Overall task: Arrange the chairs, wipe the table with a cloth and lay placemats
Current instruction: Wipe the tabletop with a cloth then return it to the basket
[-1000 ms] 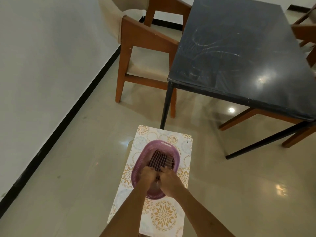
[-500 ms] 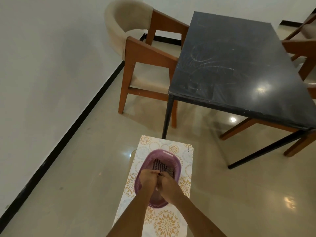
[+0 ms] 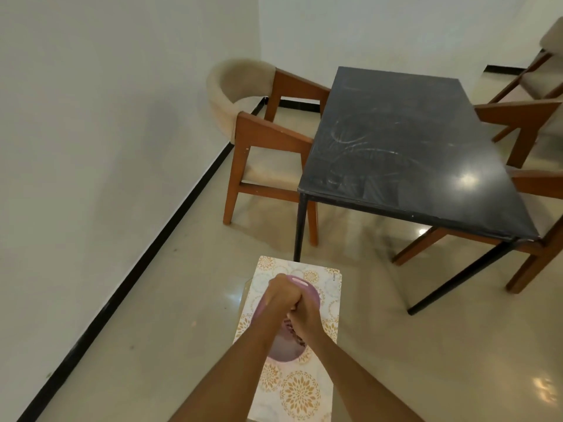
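Note:
Over a purple plastic basket (image 3: pixel 313 296), my left hand (image 3: pixel 281 295) and my right hand (image 3: pixel 305 318) are clenched against each other. They grip a dark checked cloth (image 3: pixel 291 329), and only a small piece of it shows below my fists. The basket stands on a floral placemat (image 3: pixel 300 394) that covers a low stand in front of me. Beyond it stands the black table (image 3: pixel 396 141), its top streaked with wipe marks. A wooden chair with a beige padded back (image 3: pixel 262 138) is at the table's left side.
More wooden chairs (image 3: pixel 531 123) stand at the table's right side, one with its legs under the near right corner (image 3: pixel 545 248). A white wall with a black skirting (image 3: pixel 146 269) runs along the left. Glossy beige floor surrounds the stand.
My hands have risen out of the basket and closed together around the cloth, which lay flat in the basket before. The view has tilted up, so more of the room shows.

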Demonstrator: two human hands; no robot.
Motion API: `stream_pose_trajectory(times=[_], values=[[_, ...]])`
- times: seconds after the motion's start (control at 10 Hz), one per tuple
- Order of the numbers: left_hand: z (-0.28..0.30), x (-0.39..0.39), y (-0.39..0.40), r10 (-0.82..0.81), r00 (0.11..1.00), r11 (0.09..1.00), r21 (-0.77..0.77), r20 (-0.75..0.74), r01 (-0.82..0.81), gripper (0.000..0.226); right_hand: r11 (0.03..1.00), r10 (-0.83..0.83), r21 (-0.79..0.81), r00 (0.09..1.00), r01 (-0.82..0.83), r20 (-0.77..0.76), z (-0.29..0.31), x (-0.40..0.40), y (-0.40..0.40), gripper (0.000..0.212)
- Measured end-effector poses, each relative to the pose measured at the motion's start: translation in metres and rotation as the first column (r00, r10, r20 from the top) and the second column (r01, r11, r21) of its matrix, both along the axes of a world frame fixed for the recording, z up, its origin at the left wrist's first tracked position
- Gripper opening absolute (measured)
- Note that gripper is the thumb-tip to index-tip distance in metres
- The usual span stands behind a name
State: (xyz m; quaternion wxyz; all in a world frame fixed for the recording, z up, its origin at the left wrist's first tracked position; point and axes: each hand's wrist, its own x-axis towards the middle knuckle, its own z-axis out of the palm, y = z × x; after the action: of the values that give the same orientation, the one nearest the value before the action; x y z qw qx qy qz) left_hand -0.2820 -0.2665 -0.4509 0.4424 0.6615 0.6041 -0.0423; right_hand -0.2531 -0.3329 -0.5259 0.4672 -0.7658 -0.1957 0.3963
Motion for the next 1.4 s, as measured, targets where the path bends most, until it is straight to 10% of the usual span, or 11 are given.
stream_pose_trajectory(times=[0.1,0.5,1.4], values=[[0.021,0.008,-0.001,-0.001,0.997,1.0,-0.013,0.081,0.002,0.006,0.989,0.142,-0.063,0.967,-0.132,0.211,0.039,0.011,-0.009,0.02],[0.085,0.068,-0.046,0.234,0.918,0.957,0.091,0.319,-0.275,0.026,0.95,-0.242,0.075,0.867,0.303,-0.435,0.124,0.105,-0.053,0.017],[0.126,0.35,0.065,-0.079,0.813,0.911,0.373,0.576,-0.176,0.031,0.88,-0.16,0.247,0.743,0.406,-0.65,0.187,0.397,0.079,0.04]])
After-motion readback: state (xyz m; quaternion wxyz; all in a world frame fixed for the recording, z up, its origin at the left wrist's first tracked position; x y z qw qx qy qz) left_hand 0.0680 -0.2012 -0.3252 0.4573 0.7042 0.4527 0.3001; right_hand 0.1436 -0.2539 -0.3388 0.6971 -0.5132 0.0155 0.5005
